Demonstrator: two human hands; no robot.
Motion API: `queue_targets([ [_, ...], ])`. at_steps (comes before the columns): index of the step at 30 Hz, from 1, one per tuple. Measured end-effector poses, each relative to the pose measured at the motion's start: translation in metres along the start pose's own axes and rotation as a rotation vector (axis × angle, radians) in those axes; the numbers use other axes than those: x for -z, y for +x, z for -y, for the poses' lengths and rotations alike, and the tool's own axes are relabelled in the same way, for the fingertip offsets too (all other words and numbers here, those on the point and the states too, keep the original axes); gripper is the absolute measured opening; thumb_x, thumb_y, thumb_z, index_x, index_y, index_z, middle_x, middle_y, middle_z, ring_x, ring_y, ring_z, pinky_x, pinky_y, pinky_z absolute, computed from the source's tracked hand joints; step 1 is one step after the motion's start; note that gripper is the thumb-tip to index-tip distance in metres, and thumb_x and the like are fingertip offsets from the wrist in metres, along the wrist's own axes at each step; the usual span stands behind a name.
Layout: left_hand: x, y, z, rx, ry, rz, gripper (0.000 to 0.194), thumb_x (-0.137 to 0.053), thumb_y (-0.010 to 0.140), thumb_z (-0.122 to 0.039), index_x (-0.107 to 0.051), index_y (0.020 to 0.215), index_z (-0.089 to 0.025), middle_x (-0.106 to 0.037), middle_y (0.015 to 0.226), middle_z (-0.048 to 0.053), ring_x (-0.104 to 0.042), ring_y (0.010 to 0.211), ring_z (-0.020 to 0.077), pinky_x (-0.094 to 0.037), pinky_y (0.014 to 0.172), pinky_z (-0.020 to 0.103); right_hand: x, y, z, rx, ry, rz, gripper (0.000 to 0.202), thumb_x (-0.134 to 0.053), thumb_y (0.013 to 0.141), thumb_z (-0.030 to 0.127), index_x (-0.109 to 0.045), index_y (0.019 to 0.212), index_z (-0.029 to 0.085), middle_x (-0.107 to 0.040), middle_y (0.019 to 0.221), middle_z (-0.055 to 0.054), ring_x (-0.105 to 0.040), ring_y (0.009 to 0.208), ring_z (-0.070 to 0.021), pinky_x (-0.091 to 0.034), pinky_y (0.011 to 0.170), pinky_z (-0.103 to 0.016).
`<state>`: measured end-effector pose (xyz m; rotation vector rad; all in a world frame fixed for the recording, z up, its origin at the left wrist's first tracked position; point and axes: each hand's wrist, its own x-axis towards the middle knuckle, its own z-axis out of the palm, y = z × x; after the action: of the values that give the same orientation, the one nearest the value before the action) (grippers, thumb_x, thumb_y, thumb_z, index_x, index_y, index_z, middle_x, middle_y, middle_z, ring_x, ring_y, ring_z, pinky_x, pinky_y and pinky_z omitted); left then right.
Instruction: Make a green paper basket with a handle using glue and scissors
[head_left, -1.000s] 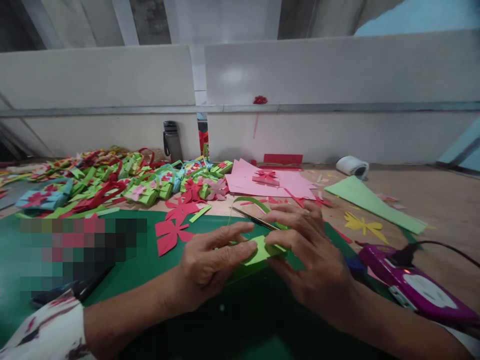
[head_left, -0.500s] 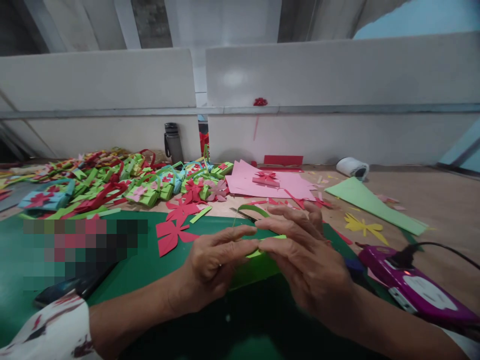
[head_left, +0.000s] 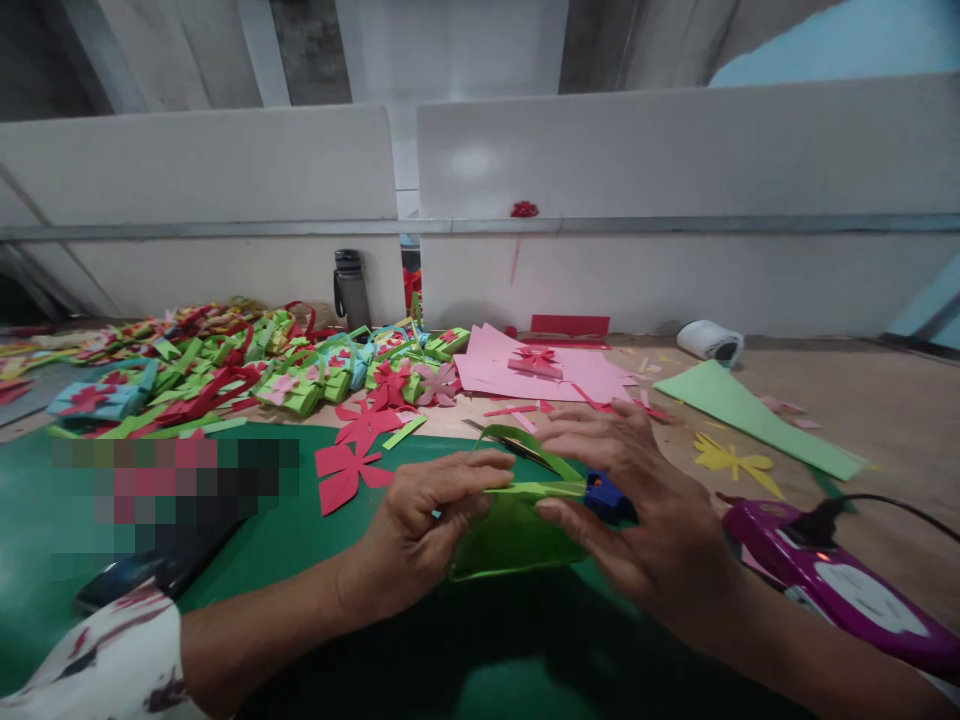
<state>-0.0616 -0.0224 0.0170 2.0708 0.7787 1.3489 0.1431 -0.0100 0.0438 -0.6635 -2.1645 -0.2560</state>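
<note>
A small green paper bag (head_left: pixel 517 535) with a looped paper handle (head_left: pixel 499 432) stands tilted above the green mat (head_left: pixel 277 545). My left hand (head_left: pixel 431 525) pinches its upper left edge, thumb in front and fingers over the top. My right hand (head_left: pixel 637 510) is at the bag's right end, its thumb against the front face and its fingers curved behind the handle. Behind the bag lies a dark pointed tool (head_left: pixel 529 452), perhaps scissors, partly hidden. Part of a blue object (head_left: pixel 609 497) shows beside my right fingers.
Finished paper bags (head_left: pixel 300 385) are heaped at the back left, near a dark bottle (head_left: pixel 349 288). Red paper flowers (head_left: pixel 346 472) and a phone (head_left: pixel 165 550) lie left. Pink sheets (head_left: pixel 480 372), green paper (head_left: pixel 757 420), a yellow cutout (head_left: pixel 731 462) and a purple power strip (head_left: pixel 847 590) lie beyond and right.
My hands have moved apart from meeting at the bag's top edge. More of the bag's front and top edge now shows, and the blue object has come into sight.
</note>
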Motion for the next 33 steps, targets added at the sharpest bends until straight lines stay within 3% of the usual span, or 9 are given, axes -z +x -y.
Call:
queue_targets([
  [4, -0.002, 0.004, -0.003, 0.164, -0.068, 0.02, 0.027, -0.055, 0.084, -0.021, -0.065, 0.109, -0.019, -0.065, 0.116, 0.008, -0.061, 0.103, 0.0208, -0.049, 0.089, 0.031, -0.004, 0.005, -0.004, 0.017, 0.015, 0.023, 0.014, -0.054, 0.08, 0.008, -0.057, 0.083, 0.022, -0.067, 0.085, -0.003, -0.062, 0.087, -0.021, -0.042, 0.083, -0.041],
  [9, 0.007, 0.009, -0.001, 0.415, -0.195, -0.128, 0.065, -0.059, 0.081, -0.04, -0.031, 0.139, -0.028, -0.043, 0.138, 0.011, -0.063, 0.085, 0.0165, -0.053, 0.066, 0.025, -0.004, 0.008, -0.009, -0.109, -0.062, -0.054, 0.013, -0.054, 0.078, 0.01, -0.055, 0.074, 0.023, -0.064, 0.066, 0.0, -0.06, 0.061, -0.017, -0.045, 0.061, -0.032],
  [11, 0.01, 0.01, 0.004, 0.49, -0.275, -0.162, 0.064, -0.055, 0.081, -0.049, -0.034, 0.136, -0.024, -0.047, 0.134, 0.014, -0.062, 0.089, 0.0177, -0.052, 0.067, 0.025, -0.003, 0.009, -0.012, -0.164, -0.077, -0.064, 0.013, -0.055, 0.079, 0.012, -0.056, 0.073, 0.023, -0.063, 0.064, 0.0, -0.059, 0.058, -0.0158, -0.044, 0.056, -0.029],
  [14, 0.009, 0.01, 0.012, 0.593, -0.483, -0.043, 0.065, -0.059, 0.075, -0.055, -0.044, 0.127, -0.018, -0.054, 0.125, 0.016, -0.061, 0.096, 0.0231, -0.053, 0.066, 0.027, -0.003, 0.007, -0.017, -0.207, -0.071, -0.071, 0.011, -0.057, 0.079, 0.013, -0.057, 0.072, 0.022, -0.062, 0.062, 0.001, -0.058, 0.055, -0.0141, -0.043, 0.053, -0.027],
  [19, -0.004, 0.008, 0.013, 0.684, -0.58, 0.105, 0.05, -0.076, 0.063, -0.033, -0.06, 0.105, -0.012, -0.067, 0.099, 0.011, -0.064, 0.084, 0.0199, -0.051, 0.066, 0.025, -0.007, 0.001, -0.016, -0.188, -0.082, -0.044, 0.009, -0.055, 0.08, 0.012, -0.057, 0.074, 0.02, -0.061, 0.062, 0.0, -0.058, 0.056, -0.0139, -0.044, 0.053, -0.026],
  [23, -0.01, 0.008, 0.012, 0.783, -0.496, 0.034, 0.034, -0.073, 0.067, -0.033, -0.066, 0.088, -0.007, -0.068, 0.077, 0.008, -0.061, 0.061, 0.0126, -0.048, 0.052, 0.02, -0.011, -0.002, -0.011, -0.057, -0.032, 0.005, 0.011, -0.051, 0.082, 0.009, -0.057, 0.079, 0.018, -0.064, 0.07, -0.003, -0.06, 0.063, -0.0149, -0.045, 0.057, -0.026],
  [28, -0.008, 0.007, 0.016, 0.788, -0.557, -0.054, 0.029, -0.069, 0.07, -0.035, -0.065, 0.084, -0.01, -0.066, 0.071, 0.004, -0.06, 0.055, 0.0112, -0.051, 0.047, 0.02, -0.013, -0.006, -0.008, 0.099, 0.015, 0.044, 0.008, -0.057, 0.082, 0.012, -0.059, 0.09, 0.015, -0.068, 0.079, -0.006, -0.063, 0.077, -0.0178, -0.045, 0.075, -0.033],
  [30, -0.007, 0.006, 0.017, 0.777, -0.574, -0.077, 0.028, -0.069, 0.071, -0.035, -0.064, 0.083, -0.011, -0.066, 0.071, 0.004, -0.061, 0.056, 0.0121, -0.052, 0.046, 0.021, -0.013, -0.007, -0.006, 0.066, 0.041, 0.084, 0.009, -0.055, 0.084, 0.016, -0.059, 0.093, 0.017, -0.069, 0.084, -0.005, -0.064, 0.082, -0.0177, -0.042, 0.084, -0.036],
  [33, -0.007, 0.006, 0.018, 0.765, -0.549, -0.086, 0.024, -0.068, 0.072, -0.033, -0.064, 0.082, -0.011, -0.066, 0.073, 0.004, -0.062, 0.059, 0.0128, -0.053, 0.048, 0.021, -0.012, -0.008, -0.003, -0.125, 0.1, 0.14, 0.01, -0.049, 0.087, 0.017, -0.057, 0.085, 0.022, -0.069, 0.082, 0.001, -0.065, 0.078, -0.0158, -0.037, 0.091, -0.038],
])
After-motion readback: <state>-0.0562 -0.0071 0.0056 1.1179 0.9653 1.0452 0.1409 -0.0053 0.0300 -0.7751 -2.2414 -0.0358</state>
